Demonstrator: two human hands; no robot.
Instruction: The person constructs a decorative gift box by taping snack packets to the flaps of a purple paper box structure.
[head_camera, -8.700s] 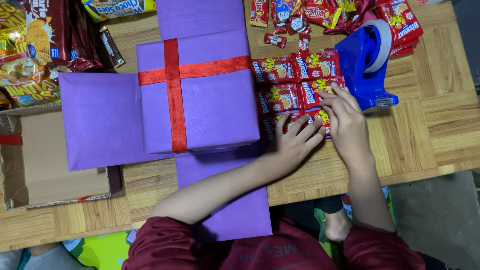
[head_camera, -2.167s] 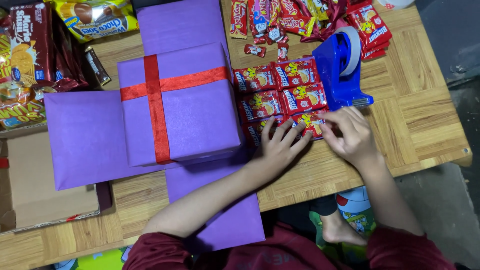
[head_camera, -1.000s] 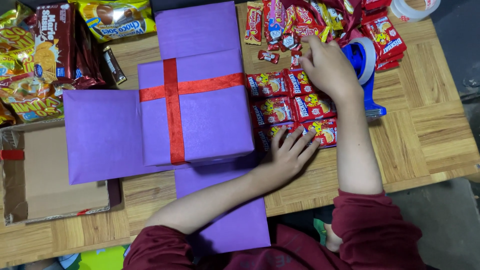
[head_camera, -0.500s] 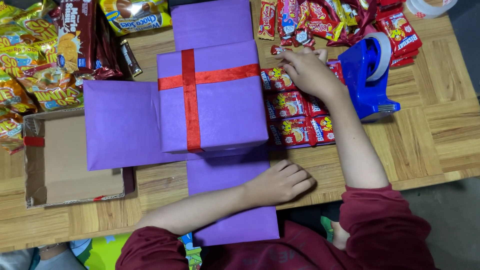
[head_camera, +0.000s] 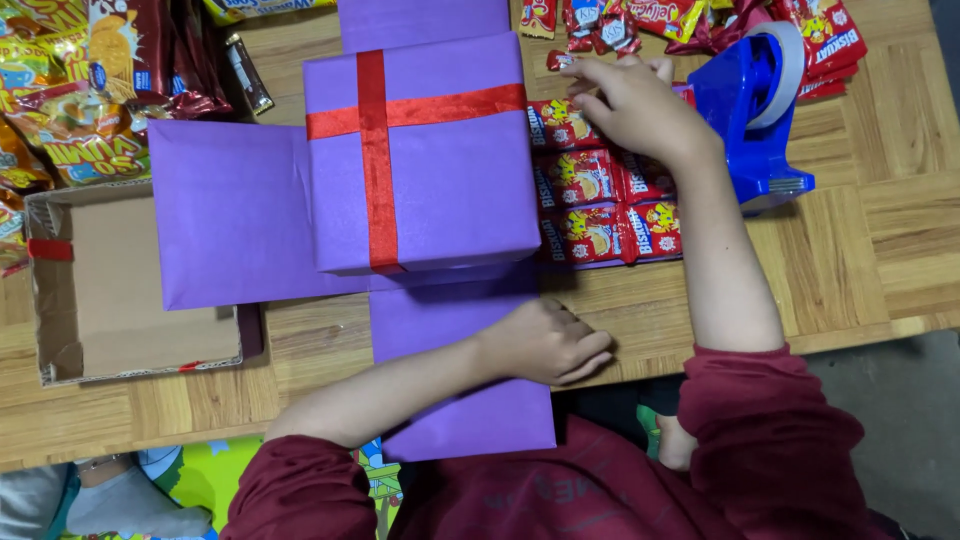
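A purple box (head_camera: 450, 170) tied with a red ribbon cross (head_camera: 378, 150) stands on unfolded purple flaps (head_camera: 230, 220). My left hand (head_camera: 548, 342) rests loosely on the near flap (head_camera: 460, 400) by the table edge and holds nothing. My right hand (head_camera: 632, 105) reaches over the rows of red snack packets (head_camera: 600, 215) to the box's right. Its fingers pinch the edge of a red packet (head_camera: 557, 128) in the top row. A blue tape dispenser (head_camera: 752, 105) stands just right of that hand.
An open cardboard box lid (head_camera: 130, 285) lies at the left. Snack bags (head_camera: 70, 110) pile up at the top left, and more red packets (head_camera: 830, 45) at the top right. The wooden table's near edge (head_camera: 900, 325) is close to my body.
My left hand has drawn back from the packets onto the near purple flap. My right hand has moved from beside the tape dispenser down-left onto the top row of packets.
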